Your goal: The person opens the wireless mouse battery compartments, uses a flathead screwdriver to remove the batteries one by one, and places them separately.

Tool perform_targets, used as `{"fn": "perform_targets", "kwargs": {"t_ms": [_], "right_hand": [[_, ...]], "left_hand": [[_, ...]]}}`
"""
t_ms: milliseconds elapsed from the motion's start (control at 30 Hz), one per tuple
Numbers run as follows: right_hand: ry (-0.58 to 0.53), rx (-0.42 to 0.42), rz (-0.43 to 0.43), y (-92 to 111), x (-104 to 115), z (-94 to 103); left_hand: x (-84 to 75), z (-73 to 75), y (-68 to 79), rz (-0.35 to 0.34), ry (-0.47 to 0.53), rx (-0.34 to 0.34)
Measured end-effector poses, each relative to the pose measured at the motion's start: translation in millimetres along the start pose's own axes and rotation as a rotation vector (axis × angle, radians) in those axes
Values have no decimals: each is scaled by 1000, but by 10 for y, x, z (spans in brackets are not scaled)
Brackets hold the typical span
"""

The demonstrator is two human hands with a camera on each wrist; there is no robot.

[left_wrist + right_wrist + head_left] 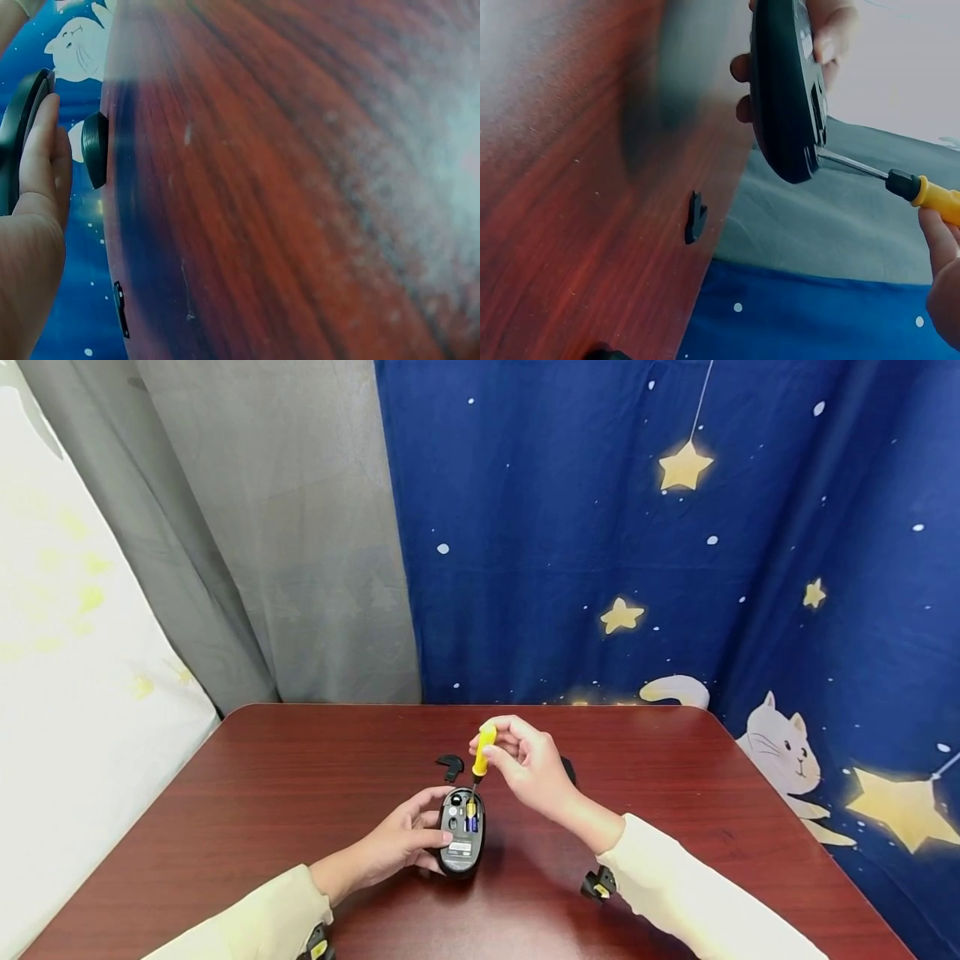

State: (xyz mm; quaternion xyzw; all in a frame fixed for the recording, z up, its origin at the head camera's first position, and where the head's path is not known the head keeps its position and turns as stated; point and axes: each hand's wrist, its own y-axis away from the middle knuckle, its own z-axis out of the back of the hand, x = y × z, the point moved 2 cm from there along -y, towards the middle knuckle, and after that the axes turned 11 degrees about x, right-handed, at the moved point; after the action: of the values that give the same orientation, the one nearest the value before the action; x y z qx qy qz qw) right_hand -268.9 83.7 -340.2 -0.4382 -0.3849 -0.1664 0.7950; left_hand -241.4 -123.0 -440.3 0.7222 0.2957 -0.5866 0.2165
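Note:
My left hand [420, 833] grips a black computer mouse [461, 852] with its underside up, the thumb lying on its lower face. In the mouse's uncovered compartment sits a battery [471, 817], yellow and blue. My right hand [528, 768] holds a screwdriver by its yellow handle [486, 747]. Its thin metal shaft points down, and the tip meets the mouse by the compartment's far end. In the right wrist view the screwdriver [900, 184] touches the mouse [780, 97] near one end, and the mouse is held up off the table.
A small black cover piece [451, 766] lies on the reddish-brown table [337, 752] beyond the mouse. Another dark object [568, 769] is partly hidden behind my right wrist. Grey and blue curtains [525, 527] hang behind the table's far edge.

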Motion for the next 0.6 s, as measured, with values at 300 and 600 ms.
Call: {"fn": "perform_targets", "kwargs": {"t_ms": [300, 600], "right_hand": [[-190, -75, -288, -185, -202, 142], [-296, -167, -545, -256, -422, 237]], "left_hand": [[-6, -19, -16, -4, -8, 30], [-26, -34, 4, -10, -15, 51]]}}
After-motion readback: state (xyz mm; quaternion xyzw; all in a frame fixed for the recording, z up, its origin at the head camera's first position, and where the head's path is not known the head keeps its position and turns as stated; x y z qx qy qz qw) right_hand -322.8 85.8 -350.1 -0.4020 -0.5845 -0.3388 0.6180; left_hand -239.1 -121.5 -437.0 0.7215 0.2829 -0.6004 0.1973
